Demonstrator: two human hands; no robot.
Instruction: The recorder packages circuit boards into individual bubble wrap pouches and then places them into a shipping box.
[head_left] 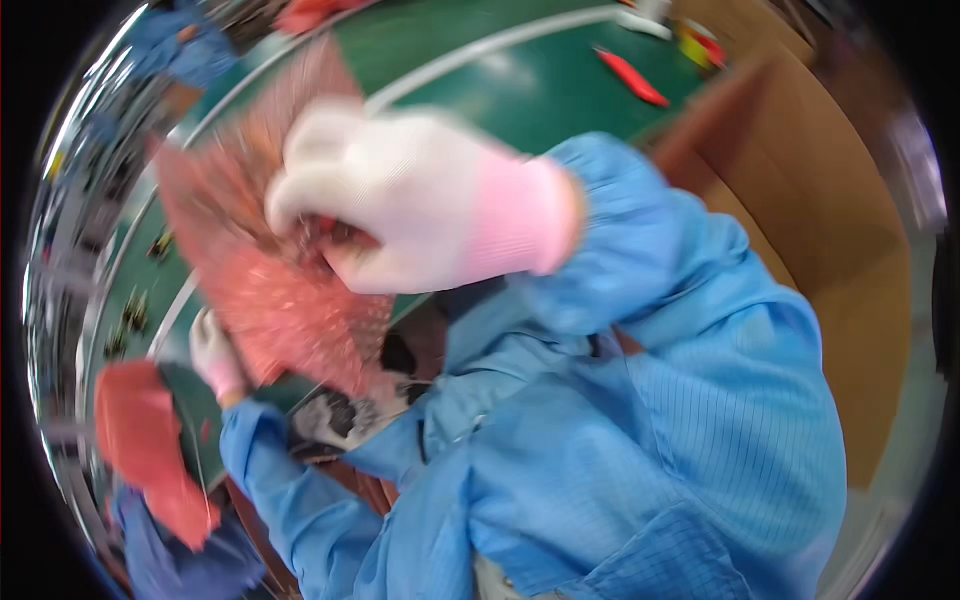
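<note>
The right hand (420, 200) pinches the pink bubble bag (270, 290) at its 1 o'clock edge, the left hand (215, 355) grips at 7 o'clock; it looks light, floppy and best held by its edges.

Biggest package here is the pink bubble bag (270, 300), kind of a flat rectangle, tilted, pinched at its top by the right hand (420, 200) and held at its lower left edge by the left hand (215, 355). It's blurry so can't tell what's inside. Another pink bag (150, 450) sits below and left of the left hand, near the bottom left rim, lumpy and folded. Right of the right hand's sleeve there's a big brown cardboard box (830, 250), open, plain walls. Just under the bubble bag, between both hands, a white label (345, 415) with black print shows, partly hidden by the blue sleeve.
</note>
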